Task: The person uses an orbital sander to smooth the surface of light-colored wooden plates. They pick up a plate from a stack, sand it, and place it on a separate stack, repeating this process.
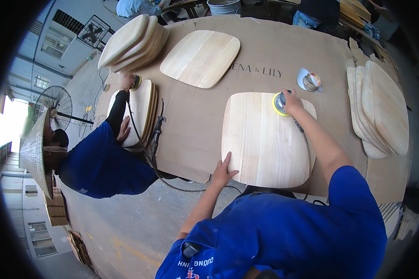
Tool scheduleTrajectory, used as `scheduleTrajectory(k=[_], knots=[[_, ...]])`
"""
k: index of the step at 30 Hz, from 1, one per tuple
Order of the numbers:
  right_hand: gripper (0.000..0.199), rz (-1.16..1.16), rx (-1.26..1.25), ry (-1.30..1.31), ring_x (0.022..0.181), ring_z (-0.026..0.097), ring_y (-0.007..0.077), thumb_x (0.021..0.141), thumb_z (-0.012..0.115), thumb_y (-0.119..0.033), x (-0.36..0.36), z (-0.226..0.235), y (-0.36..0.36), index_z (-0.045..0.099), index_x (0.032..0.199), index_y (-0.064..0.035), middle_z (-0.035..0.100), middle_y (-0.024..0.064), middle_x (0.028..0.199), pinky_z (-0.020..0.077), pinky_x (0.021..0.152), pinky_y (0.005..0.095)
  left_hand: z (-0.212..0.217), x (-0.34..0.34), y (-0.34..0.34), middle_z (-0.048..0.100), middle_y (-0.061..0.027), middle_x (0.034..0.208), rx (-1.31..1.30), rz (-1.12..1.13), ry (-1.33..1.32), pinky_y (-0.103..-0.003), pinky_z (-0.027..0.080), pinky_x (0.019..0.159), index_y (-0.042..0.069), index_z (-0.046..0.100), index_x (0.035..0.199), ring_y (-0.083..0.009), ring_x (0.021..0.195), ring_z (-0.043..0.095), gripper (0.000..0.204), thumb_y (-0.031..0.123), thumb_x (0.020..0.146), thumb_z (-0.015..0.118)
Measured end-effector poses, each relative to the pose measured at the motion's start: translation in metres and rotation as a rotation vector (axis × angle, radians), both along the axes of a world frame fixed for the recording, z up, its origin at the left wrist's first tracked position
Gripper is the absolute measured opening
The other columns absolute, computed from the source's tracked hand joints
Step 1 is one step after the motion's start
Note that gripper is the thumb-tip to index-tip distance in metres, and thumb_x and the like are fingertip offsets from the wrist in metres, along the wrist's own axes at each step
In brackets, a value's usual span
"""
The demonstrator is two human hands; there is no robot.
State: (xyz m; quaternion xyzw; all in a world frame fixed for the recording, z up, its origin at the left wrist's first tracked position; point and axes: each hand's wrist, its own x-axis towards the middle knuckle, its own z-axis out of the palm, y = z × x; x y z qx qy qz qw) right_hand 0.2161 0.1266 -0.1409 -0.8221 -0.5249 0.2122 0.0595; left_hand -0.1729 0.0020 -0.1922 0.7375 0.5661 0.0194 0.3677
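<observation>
Now: sander on the far corner of the seat panel

Squarely in front of the person lies a pale wooden seat panel, flat on the cardboard-covered bench. The right hand is closed in a full grip over a round sander with a yellow pad, which sits on the panel's far right corner; its hose runs back along the right forearm toward the panel's near edge. The left hand lies open and flat, fingers spread, on the panel's near left edge, holding nothing.

Right of the panel stands a leaning stack of like panels; beyond the panel's far right corner rests a small roll of tape. Beyond and left of the panel lies another single panel, with a further stack beside that. Left of the panel, a co-worker in blue with a conical hat sands another stack of panels.
</observation>
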Motion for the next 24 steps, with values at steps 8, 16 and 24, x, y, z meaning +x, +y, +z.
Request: scheduleTrajectory(k=[8,16,24], knots=[[0.052,0.169,-0.005,0.003,0.113,0.056,0.0380,0.088,0.052,-0.007,-0.088,-0.012,0.085,0.042,0.135,-0.0266,0.038,0.0163,0.135,0.0496,0.094,0.0432,-0.008,0.005,-0.003,0.053,-0.0204,0.100,0.038,0.047,0.033,-0.046,0.049,0.078,0.029,0.024,0.150,-0.0382,0.089,0.058,0.087,0.031,0.079,0.075],[0.054,0.372,-0.083,0.086,0.116,0.055,0.0368,0.089,0.049,-0.007,-0.157,0.004,0.100,0.041,0.137,-0.0307,0.037,0.0140,0.138,0.0489,0.095,0.0434,0.005,0.009,0.001,0.053,-0.0242,0.111,-0.028,0.042,0.048,-0.047,0.049,0.083,0.030,0.023,0.150,-0.0416,0.097,0.058,0.087,0.032,0.080,0.073],[0.065,0.093,-0.067,0.054,0.122,0.051,0.0365,0.082,0.060,-0.003,-0.017,-0.013,0.056,0.040,0.137,-0.0325,0.037,0.0128,0.138,0.0463,0.100,0.0439,0.006,0.005,0.003,0.053,-0.0166,0.092,0.016,0.002,-0.008,-0.041,0.048,0.076,0.023,0.025,0.151,-0.0292,0.079,0.055,0.088,0.021,0.080,0.076]])
